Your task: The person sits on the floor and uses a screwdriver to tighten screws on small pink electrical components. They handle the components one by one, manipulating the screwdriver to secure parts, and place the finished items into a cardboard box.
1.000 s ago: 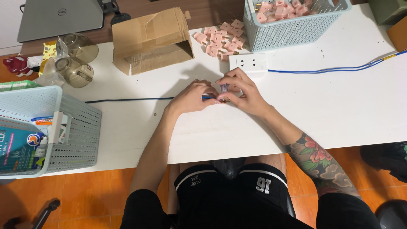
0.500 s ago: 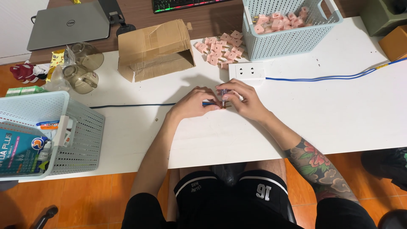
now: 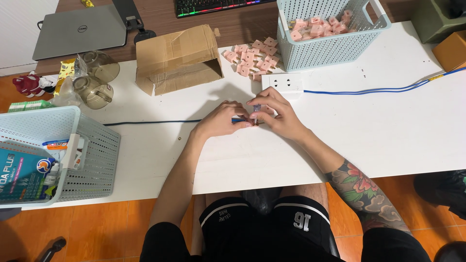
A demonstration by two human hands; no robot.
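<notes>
Both your hands meet at the middle of the white tabletop (image 3: 369, 131): your left hand (image 3: 218, 121) is closed around the end of the blue cable (image 3: 150, 122), which runs off to the left across the surface, and your right hand (image 3: 276, 116) pinches a small part against that cable end, fingertips pressed together; the part itself is too small and too covered to tell apart. As far as the scene shows, the work looks partway through: a loose heap of pink plug pieces (image 3: 252, 56) lies just beyond your hands, and more of them fill the pale blue basket (image 3: 330, 48) at the far right, so plenty seems left to handle. A white socket block (image 3: 282, 83) sits between the heap and your hands, with a second blue cable (image 3: 388, 90) leading away to the right. To the far left of the heap stands an open brown cardboard box (image 3: 177, 58), plain and unlabelled on its visible faces. At the near left, another pale blue basket (image 3: 92, 150) holds a teal package (image 3: 19, 177) with a round coloured emblem and some white tubes with coloured labels. Two glass cups (image 3: 94, 80) and a small gold foil wrapper (image 3: 65, 73) lie at the far left edge.
</notes>
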